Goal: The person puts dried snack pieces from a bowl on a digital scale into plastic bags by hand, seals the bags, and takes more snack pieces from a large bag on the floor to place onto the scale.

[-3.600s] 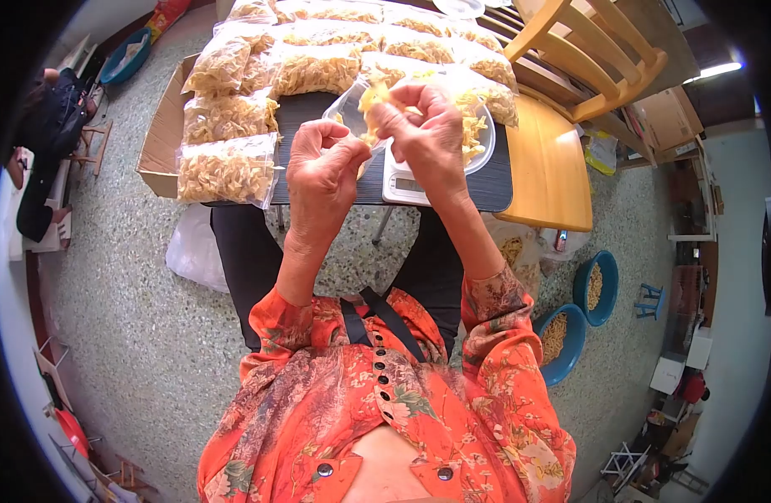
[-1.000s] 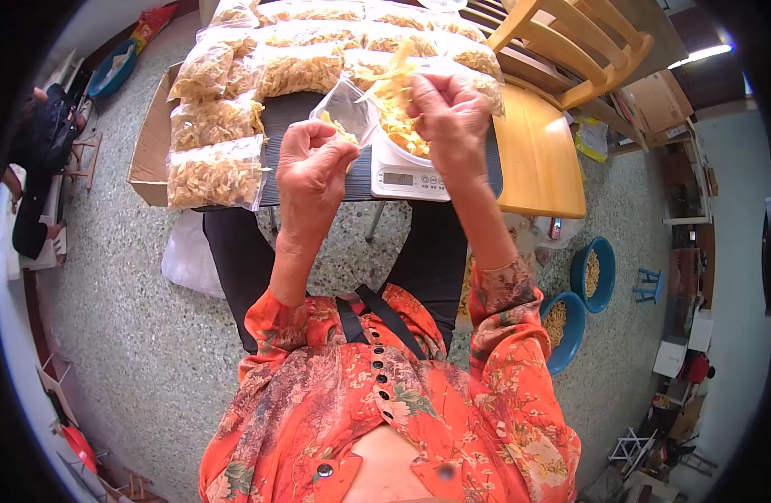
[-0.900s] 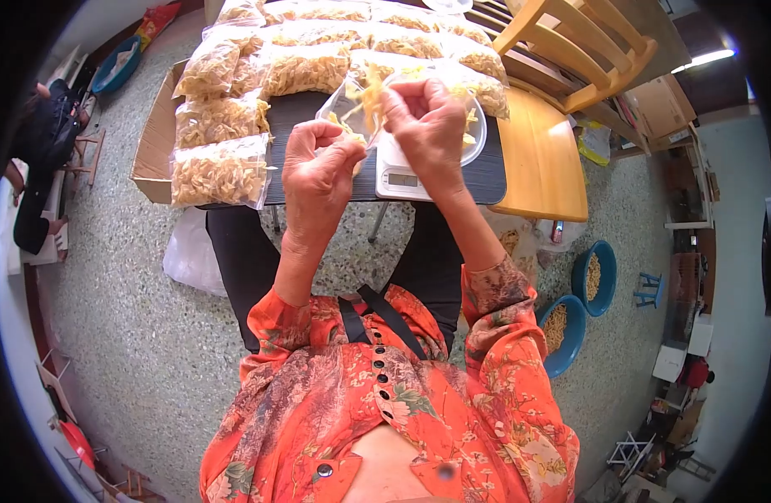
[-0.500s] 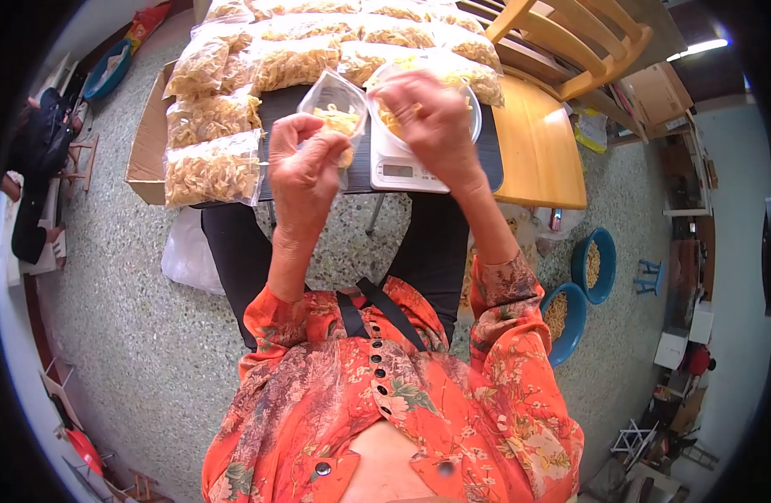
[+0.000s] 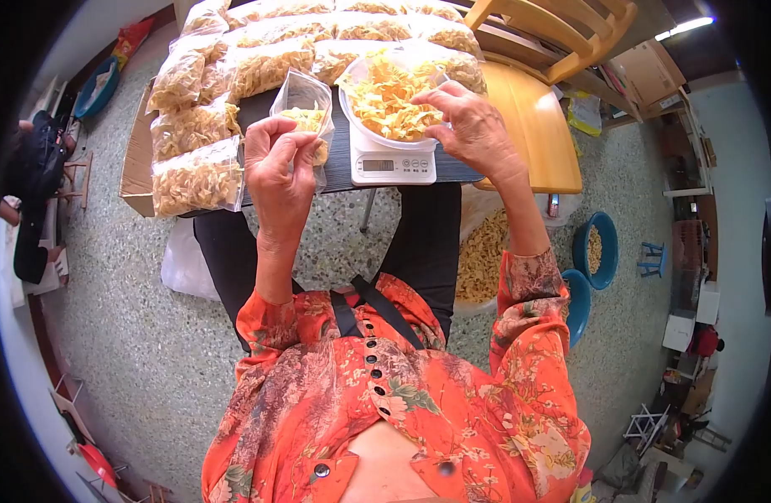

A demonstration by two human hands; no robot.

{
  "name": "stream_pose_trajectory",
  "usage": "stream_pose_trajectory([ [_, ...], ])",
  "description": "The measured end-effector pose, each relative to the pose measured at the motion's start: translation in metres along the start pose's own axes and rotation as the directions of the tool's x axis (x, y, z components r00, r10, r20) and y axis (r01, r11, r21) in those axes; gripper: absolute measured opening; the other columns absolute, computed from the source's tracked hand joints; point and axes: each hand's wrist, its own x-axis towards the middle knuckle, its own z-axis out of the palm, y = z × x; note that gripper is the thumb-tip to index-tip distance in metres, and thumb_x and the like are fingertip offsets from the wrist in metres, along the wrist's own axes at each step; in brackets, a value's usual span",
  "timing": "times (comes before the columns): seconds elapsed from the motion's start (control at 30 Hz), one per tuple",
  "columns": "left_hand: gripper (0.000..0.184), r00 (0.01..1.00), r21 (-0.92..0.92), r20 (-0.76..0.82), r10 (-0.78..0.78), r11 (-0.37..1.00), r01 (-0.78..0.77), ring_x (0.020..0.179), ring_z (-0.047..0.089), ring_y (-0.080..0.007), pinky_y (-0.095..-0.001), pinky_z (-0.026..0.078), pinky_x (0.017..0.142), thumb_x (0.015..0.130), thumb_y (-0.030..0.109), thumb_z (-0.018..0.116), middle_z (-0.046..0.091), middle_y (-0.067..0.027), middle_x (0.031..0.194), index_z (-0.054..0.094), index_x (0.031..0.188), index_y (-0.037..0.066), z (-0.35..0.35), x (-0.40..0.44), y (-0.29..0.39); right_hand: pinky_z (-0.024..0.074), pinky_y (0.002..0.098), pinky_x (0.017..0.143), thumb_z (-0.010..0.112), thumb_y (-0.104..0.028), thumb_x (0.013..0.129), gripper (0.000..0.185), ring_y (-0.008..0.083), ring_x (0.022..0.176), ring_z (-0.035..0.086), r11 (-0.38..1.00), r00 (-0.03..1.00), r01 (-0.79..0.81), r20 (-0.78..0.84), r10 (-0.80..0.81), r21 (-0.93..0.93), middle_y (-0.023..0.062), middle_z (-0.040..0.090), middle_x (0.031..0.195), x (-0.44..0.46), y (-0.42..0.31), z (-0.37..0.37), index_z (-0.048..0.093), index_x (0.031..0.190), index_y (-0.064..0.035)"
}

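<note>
My left hand (image 5: 278, 172) pinches the edge of a clear plastic bag (image 5: 305, 107), which stands open at the top and holds some yellow dried pieces. Over the right rim of a white bowl (image 5: 352, 119) is my right hand (image 5: 477, 130), its thumb and fingers apart and nothing between them. Yellow dried pieces (image 5: 392, 94) fill the bowl, which rests on a white digital scale (image 5: 394, 166). Filled clear bags (image 5: 197, 178) lie in rows to the left and behind, on the dark table (image 5: 339, 159).
A wooden chair (image 5: 532, 126) stands right of the table. A cardboard box (image 5: 137, 159) is at the left edge. On the floor are a large bag of dried pieces (image 5: 483, 260) and blue basins (image 5: 602, 251). A co-worker (image 5: 40, 168) sits far left.
My right hand has let go of the dried pieces and moved right, to the bowl's rim, its fingers spread. My left hand still holds the bag, now more upright. The view has shifted right.
</note>
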Motion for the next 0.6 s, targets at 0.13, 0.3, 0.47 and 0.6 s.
stream_pose_trajectory([
  [0.13,0.017,0.999,0.028,0.002,0.05,0.998,-0.05,0.09,0.062,-0.0231,-0.0336,0.054,0.076,0.075,-0.008,0.076,0.059,-0.0104,0.098,0.071,0.09,0.0,0.001,0.002,0.0,0.0535,0.0398,0.081,0.074,-0.009,0.082,0.029,0.0305,0.088,0.066,0.997,0.999,0.051,-0.011,-0.052,-0.065,0.0106,0.064,0.107,0.005,0.006,0.014,0.07,0.111,-0.0113],
  [0.3,0.016,0.999,0.007,0.014,0.046,0.999,-0.046,0.089,0.063,-0.0226,-0.0329,0.054,0.076,0.077,-0.008,0.076,0.059,-0.0105,0.098,0.071,0.09,-0.001,0.003,0.002,0.003,0.0534,0.0386,0.08,0.071,-0.01,0.087,0.016,0.0309,0.091,0.067,1.0,1.0,-0.003,0.003,0.003,-0.017,0.0102,0.066,0.099,0.012,0.007,0.02,0.071,0.103,-0.0085],
  [0.47,0.014,0.998,0.01,0.03,0.055,0.998,-0.056,0.089,0.063,-0.0225,-0.0328,0.054,0.076,0.078,-0.007,0.076,0.059,-0.0106,0.098,0.071,0.09,-0.001,0.004,0.001,0.0,0.055,0.0378,0.077,0.071,-0.013,0.087,0.01,0.0292,0.084,0.068,0.991,0.994,-0.009,-0.109,0.023,0.133,0.0118,0.068,0.087,0.014,0.017,0.026,0.07,0.095,-0.0069],
  [0.6,0.016,0.999,0.002,0.036,0.024,1.0,-0.024,0.092,0.063,-0.0224,-0.033,0.052,0.08,0.078,-0.005,0.077,0.06,-0.0097,0.099,0.072,0.092,0.0,0.004,0.001,0.0,0.0533,0.0285,0.07,0.071,-0.01,0.093,0.011,0.0112,0.074,0.064,0.914,0.963,-0.146,-0.159,0.22,0.379,0.0047,0.069,0.08,0.014,0.017,0.027,0.07,0.097,-0.0002],
])
